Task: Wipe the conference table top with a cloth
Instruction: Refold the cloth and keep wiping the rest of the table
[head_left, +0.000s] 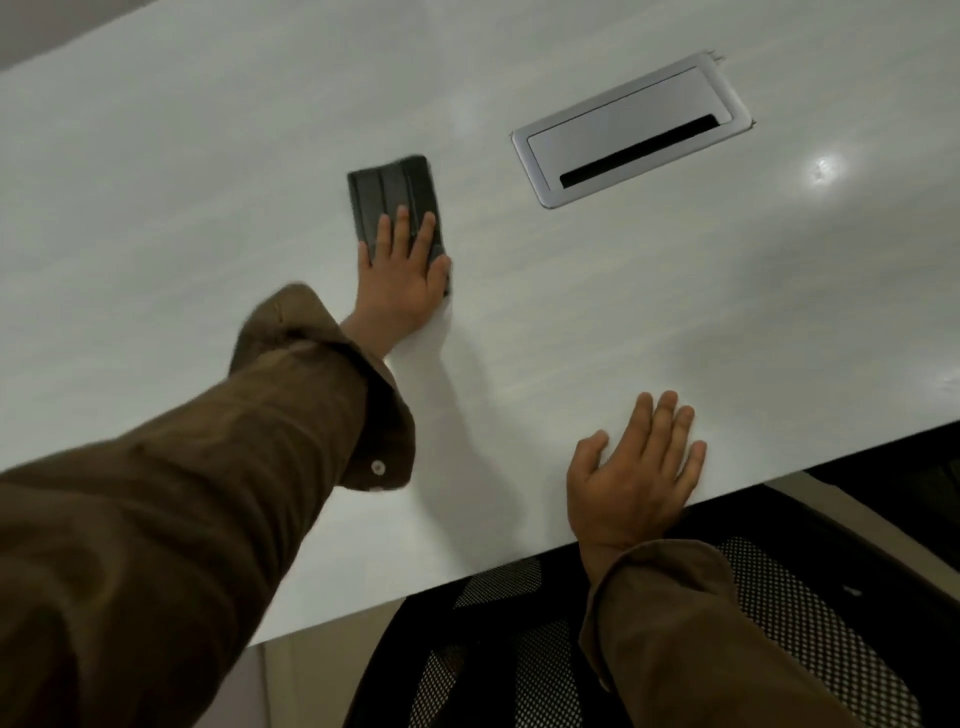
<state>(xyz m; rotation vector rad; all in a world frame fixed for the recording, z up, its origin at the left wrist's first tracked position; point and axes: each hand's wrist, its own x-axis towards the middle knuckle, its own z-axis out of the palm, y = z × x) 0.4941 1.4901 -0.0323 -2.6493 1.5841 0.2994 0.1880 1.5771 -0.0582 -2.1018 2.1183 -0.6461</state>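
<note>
Cloth (397, 200), folded, soft and light, lies flat under the left hand (402, 278), fingers spread, pressing its near end. Right hand (636, 473) rests open on the table top (597, 322), well apart; press, do not pinch.

The counter (623, 322) is showing a smooth, pale, faintly grained top that is catching glossy glints of light. The dark cloth (395, 200) is looking matt and ribbed, the cable hatch (623, 122) is gleaming like brushed metal, and the chair (779, 597) is showing perforated black mesh.
</note>
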